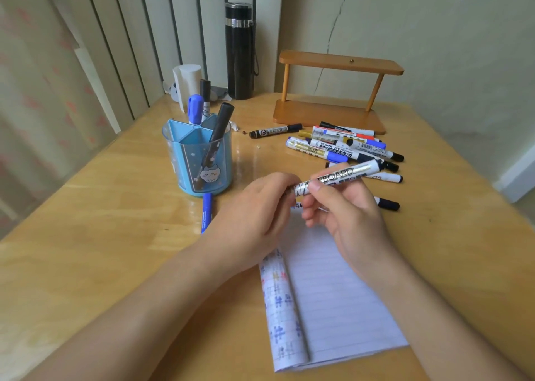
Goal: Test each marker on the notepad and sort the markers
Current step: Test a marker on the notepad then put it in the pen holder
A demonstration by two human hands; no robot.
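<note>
A white whiteboard marker (338, 176) with black lettering is held level above the top of the lined notepad (333, 299). My right hand (344, 215) pinches its barrel from below. My left hand (254, 221) grips its left end, which is hidden under my fingers. A pile of several markers (344, 146) lies on the table behind my hands. The blue pen holder (199, 160) at the left holds three markers. A blue marker (206, 213) lies flat in front of the holder.
A wooden shelf (335, 91) stands at the back right, a black flask (240, 50) at the back centre, a white roll (186, 85) beside it. One black-capped marker (275, 131) lies apart, between holder and pile. Another marker (388, 204) lies right of my hand.
</note>
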